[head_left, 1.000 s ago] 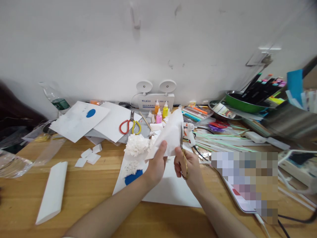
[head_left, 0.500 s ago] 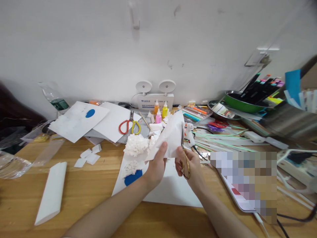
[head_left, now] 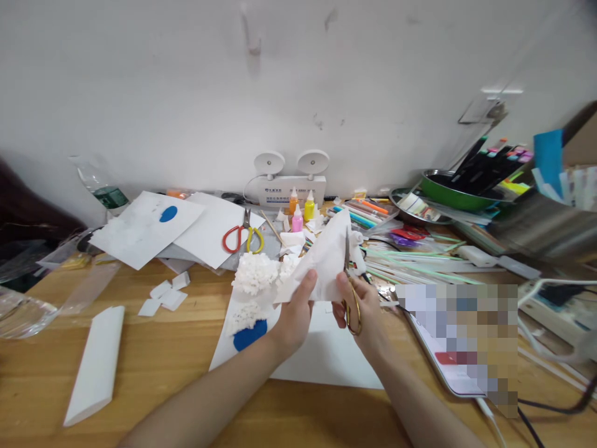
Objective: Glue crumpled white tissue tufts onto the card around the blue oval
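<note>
My left hand [head_left: 298, 311] pinches a folded piece of thin white paper [head_left: 321, 261] by its lower edge, thumb on top. In my right hand [head_left: 366, 311] is a pair of gold-handled scissors [head_left: 354, 305], fingers through the loops, with the blades along the paper's right edge. Below both hands lies a white sheet [head_left: 326, 354] on the table. It bears a blue patch [head_left: 250, 336], partly covered by white crumpled paper bits [head_left: 247, 317]. A fluffy white paper cluster [head_left: 255, 274] sits at the sheet's upper left.
Red-and-yellow-handled scissors [head_left: 243, 236] rest on papers behind. A white glue gun [head_left: 357, 255] stands beyond the right hand. At right lie a tablet [head_left: 448, 367] and thin straws [head_left: 420, 264]; at left, a folded white paper roll [head_left: 96, 367] and small white squares [head_left: 163, 295].
The scissors and my right hand have shifted slightly to the right, and the paper's upper corner has moved right with them. My left hand keeps its grip.
</note>
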Demonstrator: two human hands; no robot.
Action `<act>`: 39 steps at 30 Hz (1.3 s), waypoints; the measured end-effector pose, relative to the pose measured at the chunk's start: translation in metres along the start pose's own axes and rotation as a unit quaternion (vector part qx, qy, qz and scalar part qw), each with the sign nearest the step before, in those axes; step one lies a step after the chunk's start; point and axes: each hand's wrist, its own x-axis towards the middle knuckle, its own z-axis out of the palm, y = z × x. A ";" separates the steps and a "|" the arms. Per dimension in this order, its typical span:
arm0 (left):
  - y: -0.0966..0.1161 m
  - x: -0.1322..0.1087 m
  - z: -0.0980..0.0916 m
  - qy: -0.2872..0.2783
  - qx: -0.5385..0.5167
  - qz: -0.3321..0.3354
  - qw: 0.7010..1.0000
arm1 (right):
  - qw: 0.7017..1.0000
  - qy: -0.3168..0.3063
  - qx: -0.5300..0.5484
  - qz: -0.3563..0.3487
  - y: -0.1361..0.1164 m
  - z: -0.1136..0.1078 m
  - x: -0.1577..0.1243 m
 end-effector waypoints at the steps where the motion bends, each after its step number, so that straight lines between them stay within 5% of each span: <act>1: 0.000 0.000 0.000 -0.013 0.006 -0.001 1.000 | 1.000 0.000 -0.007 -0.002 -0.002 0.000 0.000; 6: -0.003 -0.002 -0.001 -0.080 0.036 -0.016 0.996 | 1.000 0.010 -0.020 -0.014 -0.006 -0.001 0.000; 11: -0.005 -0.003 -0.001 -0.042 0.045 0.003 0.998 | 1.000 0.010 -0.012 -0.009 -0.006 -0.003 0.002; 18: -0.006 -0.002 -0.001 -0.080 0.037 -0.015 0.996 | 1.000 0.028 0.006 0.002 -0.006 -0.002 0.003; 27: -0.003 -0.003 0.001 -0.006 0.005 -0.033 0.999 | 0.999 0.020 0.027 0.017 0.003 -0.004 0.008; 39: -0.005 -0.003 0.000 -0.013 -0.007 -0.033 0.999 | 0.999 0.039 -0.007 0.027 -0.003 -0.002 0.005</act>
